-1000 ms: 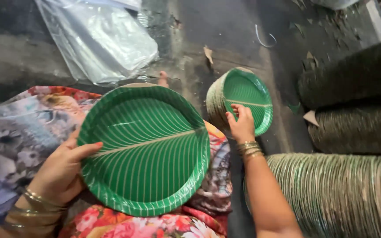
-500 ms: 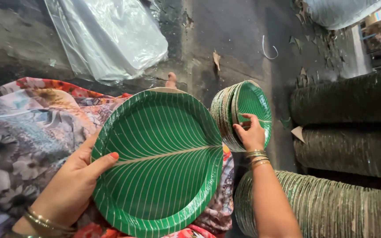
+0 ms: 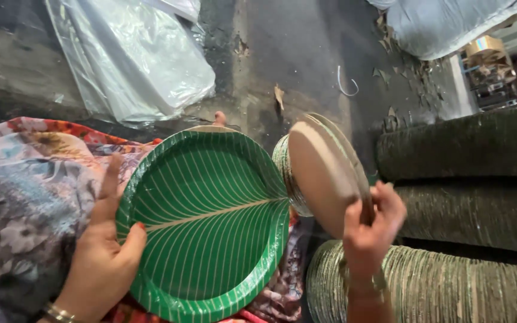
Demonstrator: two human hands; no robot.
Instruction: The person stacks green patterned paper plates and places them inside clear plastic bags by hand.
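My left hand (image 3: 100,251) holds the left rim of a large green paper plate (image 3: 207,218) with a pale leaf-vein pattern, resting over my lap on flowered cloth (image 3: 28,179). My right hand (image 3: 369,230) grips a few smaller plates (image 3: 324,173) lifted on edge, their plain tan backs turned toward me. They stand just right of the big plate, against a short stack of green plates (image 3: 283,173) lying on its side.
Long rolls of stacked plates lie on their sides at the right (image 3: 468,185) and lower right (image 3: 450,287). A clear plastic bag (image 3: 133,54) lies on the dark floor at the top left. Another plastic-covered bundle (image 3: 450,24) sits top right.
My right hand has pulled a few small plates off the stack and turned them, so their tan backs face me instead of the green faces. The view shifted slightly.
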